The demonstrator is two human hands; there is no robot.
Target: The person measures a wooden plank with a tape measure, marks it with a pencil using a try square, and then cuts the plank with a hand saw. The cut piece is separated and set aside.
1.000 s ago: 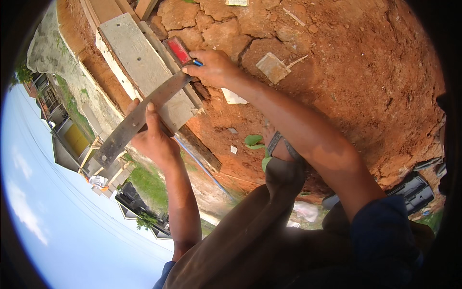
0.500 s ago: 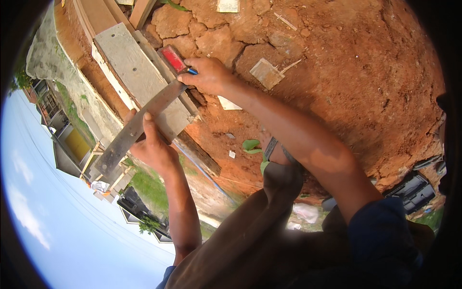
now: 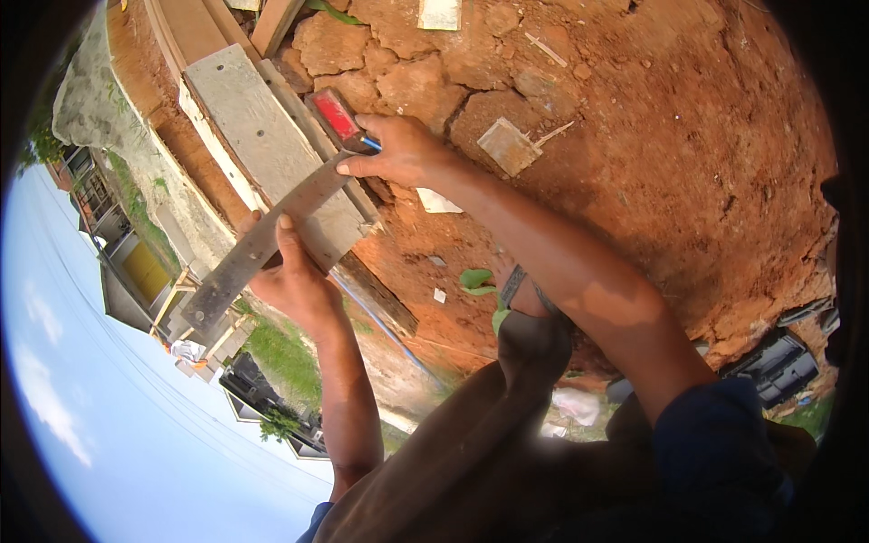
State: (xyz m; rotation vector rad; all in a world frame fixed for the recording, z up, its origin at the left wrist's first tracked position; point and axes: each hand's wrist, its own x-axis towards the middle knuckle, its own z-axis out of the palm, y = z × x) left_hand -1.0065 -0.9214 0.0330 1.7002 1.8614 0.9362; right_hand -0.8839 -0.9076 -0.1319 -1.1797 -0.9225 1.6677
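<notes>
Hands: two, both occupied. Left hand (image 3: 299,285) grips one long, flat, dark-grey metal blade (image 3: 310,194), thumb on its face. Right hand (image 3: 407,152) pinches the blade's upper end, with one slim blue stick (image 3: 370,144) at its fingers and one dark-framed red rectangular block (image 3: 337,114) beside them. Blade position: diagonally across one grey, flat board (image 3: 244,109), contact unclear; its lower-left end projects past the board's long edge into open air. Broad stretch of red-brown soil (image 3: 670,181) right of the right forearm.
</notes>
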